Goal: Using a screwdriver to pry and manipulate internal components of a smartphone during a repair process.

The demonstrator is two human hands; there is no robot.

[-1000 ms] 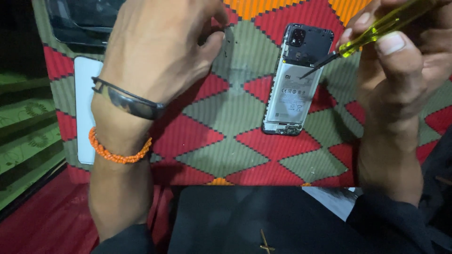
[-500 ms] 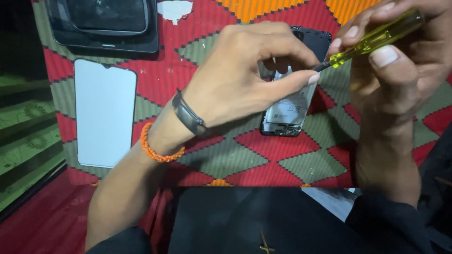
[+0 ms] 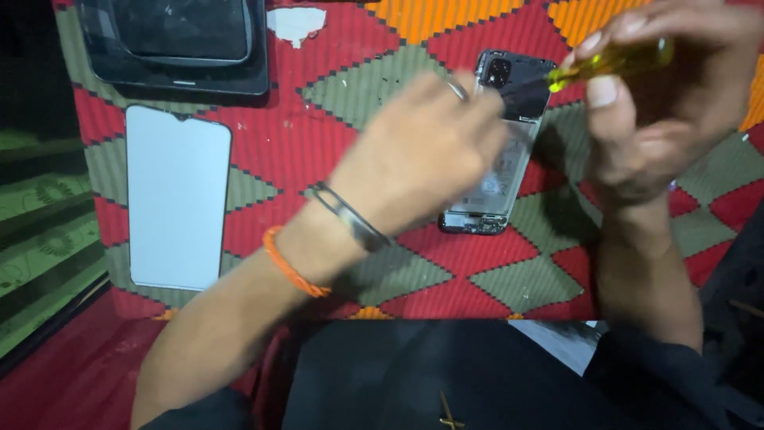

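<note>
An opened phone with its back cover off lies on a red, green and orange patterned cloth. My right hand holds a yellow-green handled screwdriver, its dark tip pointing at the phone's upper end near the camera. My left hand is blurred by motion and hovers over the phone's left side, covering part of it. Its fingers are bunched together, and the blur hides whether they pinch anything. The left wrist wears a dark band and an orange bracelet.
A white screen panel lies flat at the left of the cloth. A dark device in a black case sits at the top left, with a small white scrap beside it. A black surface fills the near edge.
My left hand swung from the upper left to the screwdriver tip, then drew back a little to the left over the phone. My right hand kept the screwdriver above the phone's top.
</note>
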